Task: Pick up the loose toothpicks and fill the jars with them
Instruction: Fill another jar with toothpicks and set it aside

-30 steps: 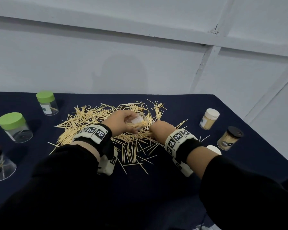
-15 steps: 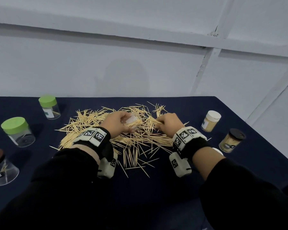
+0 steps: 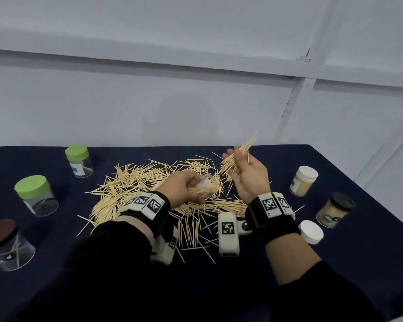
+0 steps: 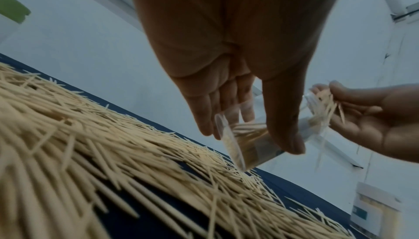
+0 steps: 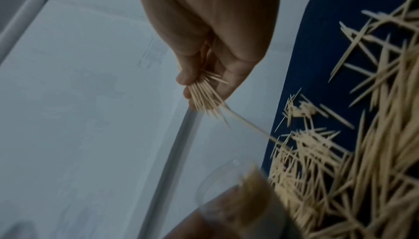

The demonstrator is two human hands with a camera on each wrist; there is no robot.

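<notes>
Your left hand is curled around a small clear jar, tipped on its side low over the pile of loose toothpicks on the dark blue table. The left wrist view shows the jar already partly filled, its base resting down among the pile.

Your right hand is raised, palm up, just right of the jar, pinching a bundle of toothpicks between thumb and fingers. The bundle fans out at both ends; a few sticks look loose at its edge in the right wrist view.

Most toothpicks lie scattered at the table's centre. Three lidded jars stand at the left: two with green lids, one with a brown lid, each nearly empty. At the right stand a white-lidded jar and a black-lidded jar, both looking full, with a loose white lid nearby.

Toothpicks are likely very light, stiff, smooth and sharp-tipped, so they probably slide past one another and spill easily. Hold a bundle at its middle, aligned in one direction, and feed it lengthwise into the jar's mouth. The jar looks light and slick; grip it around its wall.
</notes>
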